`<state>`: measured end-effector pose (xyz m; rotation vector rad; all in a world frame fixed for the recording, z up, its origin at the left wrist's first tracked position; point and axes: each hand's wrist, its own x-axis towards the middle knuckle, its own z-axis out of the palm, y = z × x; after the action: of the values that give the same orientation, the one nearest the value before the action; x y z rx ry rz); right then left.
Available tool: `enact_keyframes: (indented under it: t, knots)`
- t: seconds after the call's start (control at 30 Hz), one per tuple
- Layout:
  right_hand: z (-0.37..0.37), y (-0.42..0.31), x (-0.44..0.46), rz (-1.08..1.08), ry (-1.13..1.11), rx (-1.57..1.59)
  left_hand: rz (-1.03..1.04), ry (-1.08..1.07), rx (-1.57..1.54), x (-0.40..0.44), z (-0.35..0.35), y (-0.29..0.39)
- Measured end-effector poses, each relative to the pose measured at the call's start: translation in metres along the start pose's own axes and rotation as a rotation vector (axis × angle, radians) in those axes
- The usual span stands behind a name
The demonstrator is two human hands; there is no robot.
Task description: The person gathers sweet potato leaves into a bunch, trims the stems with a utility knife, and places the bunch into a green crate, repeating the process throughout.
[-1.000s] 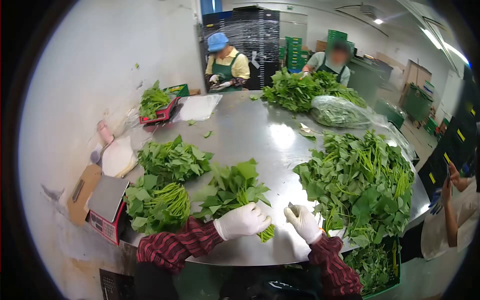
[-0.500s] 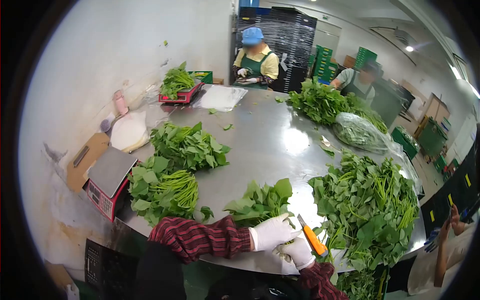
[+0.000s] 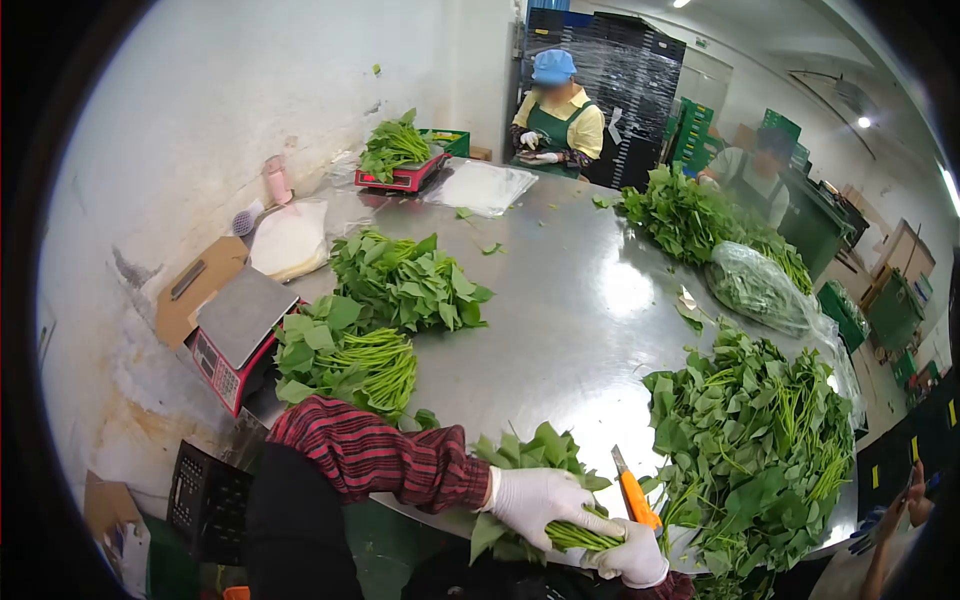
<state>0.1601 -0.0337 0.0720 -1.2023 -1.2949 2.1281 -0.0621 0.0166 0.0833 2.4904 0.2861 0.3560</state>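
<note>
A bunch of leafy greens (image 3: 555, 452) lies at the table's front edge. My left hand (image 3: 545, 503), in a white glove, is wrapped round its stems. The stem ends run into my gloved right hand (image 3: 636, 556), whose fingers are closed on them. Just above my right hand, an orange-handled knife (image 3: 637, 500) lies on the metal table (image 3: 540, 340), its blade pointing away. To the right spreads a large pile of greens (image 3: 760, 440). Two more bunches, one with leaves outward (image 3: 405, 283) and one with stems showing (image 3: 365, 370), rest at the left.
A red scale (image 3: 245, 320) stands at the left edge, and another (image 3: 405, 177) bears greens farther back. Plastic bags (image 3: 480, 187) lie near it. Two co-workers (image 3: 560, 120) are across the table. A bagged bunch (image 3: 760, 285) is at the right. Another person's hands show at the lower right.
The view has turned right. The knife, earlier in my right hand, now lies on the table. Both hands have come together on the bunch, which is nearer the front edge.
</note>
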Motion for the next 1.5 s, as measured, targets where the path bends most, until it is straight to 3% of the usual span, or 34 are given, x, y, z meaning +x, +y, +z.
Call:
enact_keyframes:
  t: [0.07, 0.23, 0.3, 0.33, 0.37, 0.43, 0.5, 0.53, 0.6, 0.7, 0.8, 0.83, 0.9, 0.97, 1.03, 1.1, 1.13, 1.23, 1.27, 1.33, 1.37, 1.43, 1.5]
  knots:
    - [-0.009, 0.003, -0.004, -0.041, -0.106, 0.103, -0.071, -0.005, 0.018, 0.001, 0.003, 0.006]
    - [-0.013, 0.012, 0.009, 0.03, -0.072, 0.202, -0.144, -0.085, -0.05, 0.013, -0.009, 0.0]
    - [-0.002, 0.032, 0.035, -0.379, 0.347, -0.003, -0.261, -0.195, 0.029, 0.008, -0.036, -0.025]
    - [-0.007, 0.036, 0.044, -0.624, 0.646, -0.522, -0.323, -0.103, 0.028, 0.005, -0.049, -0.039]
    - [-0.017, 0.083, 0.058, -0.54, 0.826, -0.681, -0.455, -0.055, 0.104, 0.003, -0.066, -0.057]
    - [-0.008, 0.1, 0.063, -0.386, 0.838, -0.561, -0.645, 0.118, 0.314, 0.002, -0.114, -0.092]
    - [0.004, 0.111, 0.072, -0.609, 0.977, -0.777, -0.733, 0.299, 0.699, -0.003, -0.153, -0.144]
    - [0.003, 0.116, 0.076, -0.611, 0.972, -1.051, -0.797, 0.335, 0.869, 0.0, -0.176, -0.163]
    - [0.003, 0.116, 0.076, -0.567, 0.93, -1.083, -0.783, 0.447, 1.231, -0.007, -0.212, -0.231]
    - [0.001, 0.12, 0.078, -0.365, 0.867, -1.117, -0.768, 0.541, 1.504, -0.01, -0.259, -0.313]
    - [0.0, 0.13, 0.08, -0.253, 0.793, -1.106, -0.899, 0.42, 1.663, -0.017, -0.278, -0.397]
    - [-0.004, 0.127, 0.082, -0.189, 0.774, -1.089, -0.776, 0.51, 1.624, -0.034, -0.279, -0.447]
    - [-0.007, 0.123, 0.083, -0.064, 0.73, -1.034, -1.081, 0.263, 1.414, -0.021, -0.261, -0.458]
    - [-0.007, 0.121, 0.084, 0.05, 0.681, -0.967, -1.294, 0.231, 0.672, -0.019, -0.227, -0.481]
    - [-0.006, 0.119, 0.083, 0.155, 0.63, -0.901, -0.844, 0.582, 0.459, -0.072, -0.213, -0.568]
    - [-0.006, 0.119, 0.082, 0.239, 0.584, -0.836, -0.77, 0.624, 0.453, -0.074, -0.219, -0.559]
    - [-0.006, 0.118, 0.08, 0.275, 0.562, -0.807, -0.637, 0.733, 0.354, -0.076, -0.224, -0.556]
    - [-0.003, 0.12, 0.082, 0.367, 0.501, -0.75, -0.578, 1.106, 0.138, -0.083, -0.244, -0.55]
    - [-0.004, 0.121, 0.081, 0.365, 0.511, -0.742, -0.566, 1.1, 0.137, -0.077, -0.248, -0.539]
    - [-0.01, 0.124, 0.08, 0.072, 0.384, -0.84, -0.642, 1.095, -0.033, -0.057, -0.256, -0.504]
    - [-0.01, 0.12, 0.078, 0.061, 0.393, -0.84, -0.63, 1.094, -0.025, -0.043, -0.254, -0.485]
    - [-0.009, 0.111, 0.077, 0.05, 0.446, -0.906, -0.549, 0.951, 0.099, 0.003, -0.236, -0.429]
    - [-0.004, 0.111, 0.074, -0.096, 0.634, -0.932, -0.488, 0.732, 0.193, 0.062, -0.2, -0.342]
